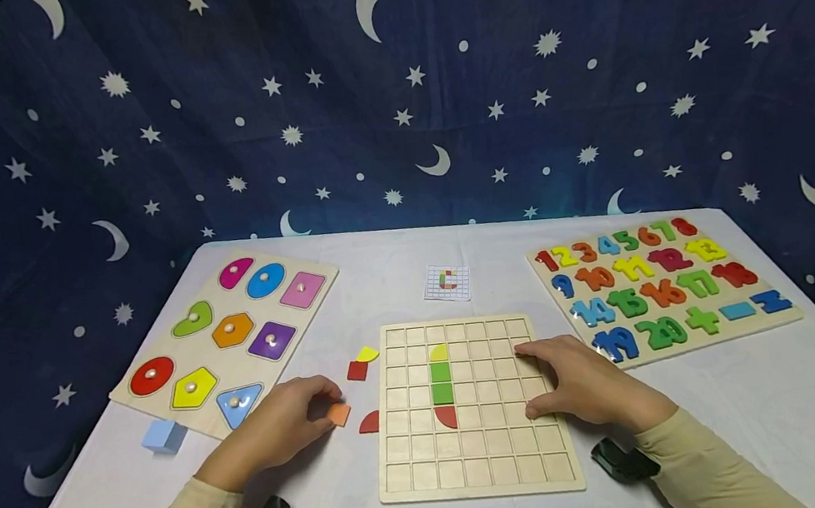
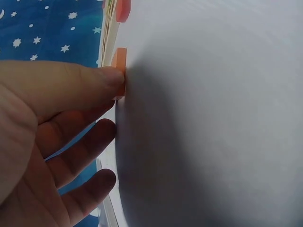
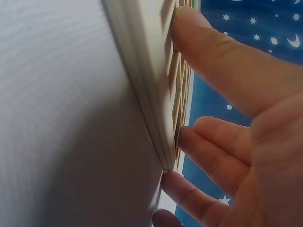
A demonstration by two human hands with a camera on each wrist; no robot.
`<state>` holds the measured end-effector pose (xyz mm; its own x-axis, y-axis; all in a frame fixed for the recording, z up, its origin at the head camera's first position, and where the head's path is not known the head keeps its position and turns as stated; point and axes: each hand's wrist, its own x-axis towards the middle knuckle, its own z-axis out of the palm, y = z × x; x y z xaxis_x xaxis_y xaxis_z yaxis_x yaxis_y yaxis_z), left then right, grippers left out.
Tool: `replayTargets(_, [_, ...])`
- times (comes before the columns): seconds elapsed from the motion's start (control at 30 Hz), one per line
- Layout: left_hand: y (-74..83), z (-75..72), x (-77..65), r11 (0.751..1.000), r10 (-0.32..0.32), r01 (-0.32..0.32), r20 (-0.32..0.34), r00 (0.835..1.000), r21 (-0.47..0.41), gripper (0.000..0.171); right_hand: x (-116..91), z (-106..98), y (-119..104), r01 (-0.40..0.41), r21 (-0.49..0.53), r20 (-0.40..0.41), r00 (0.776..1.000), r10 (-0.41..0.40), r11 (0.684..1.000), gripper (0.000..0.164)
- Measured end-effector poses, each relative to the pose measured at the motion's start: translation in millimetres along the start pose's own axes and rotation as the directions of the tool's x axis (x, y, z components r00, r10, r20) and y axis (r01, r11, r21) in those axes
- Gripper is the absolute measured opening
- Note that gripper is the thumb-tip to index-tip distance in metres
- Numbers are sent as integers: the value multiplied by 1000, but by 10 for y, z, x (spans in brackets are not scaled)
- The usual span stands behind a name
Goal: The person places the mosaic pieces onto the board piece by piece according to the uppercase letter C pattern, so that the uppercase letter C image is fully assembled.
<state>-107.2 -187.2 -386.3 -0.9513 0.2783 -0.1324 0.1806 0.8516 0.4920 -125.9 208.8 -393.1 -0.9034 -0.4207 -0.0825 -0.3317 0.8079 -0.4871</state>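
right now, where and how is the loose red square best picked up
Pinch the red square by its left and right edges, probably from the near side: it lies flat, and the loose yellow piece crowds its far edge.

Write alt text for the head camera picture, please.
A person's left hand pinches a small, flat orange piece beside a pale wooden grid board bearing flat yellow, green and red tiles; the right hand touches the board's right side. A wooden board of knobbed shapes lies left, a wooden board of colourful numbers right, on white cloth.
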Motion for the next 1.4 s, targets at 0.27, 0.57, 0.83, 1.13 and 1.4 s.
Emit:
replayTargets(0.27, [-9, -1, -13, 1000, 9, -9, -13, 1000, -5, 25, -4, -9, -1, 1, -1, -3, 1000, -1, 1000, 83])
replayTargets(0.57, [6, -16, -27, 1000, 22, -22, -12, 1000, 17, 25, -7, -9, -10, -1, -3, 0, 1000, 1, 1000, 82])
replayTargets(0.83, [-19, -14, -11, 998, 35, -32, -51, 998, 47, 24, -6, -8, -9, -2, -1, 5, 1000, 2, 1000, 82])
replayTargets(1.13, [89, -44, 34, 999, 37, -36, -66, 997, 18, 24, -8, -6, -7, -3, -3, 2, 1000, 3, 1000, 82])
replayTargets(1.4, [264, 9, 63, 995, 95, -96, -26, 995, -28, 25, -7, -4, -11, -1, -2, 3, 1000, 1, 1000, 82])
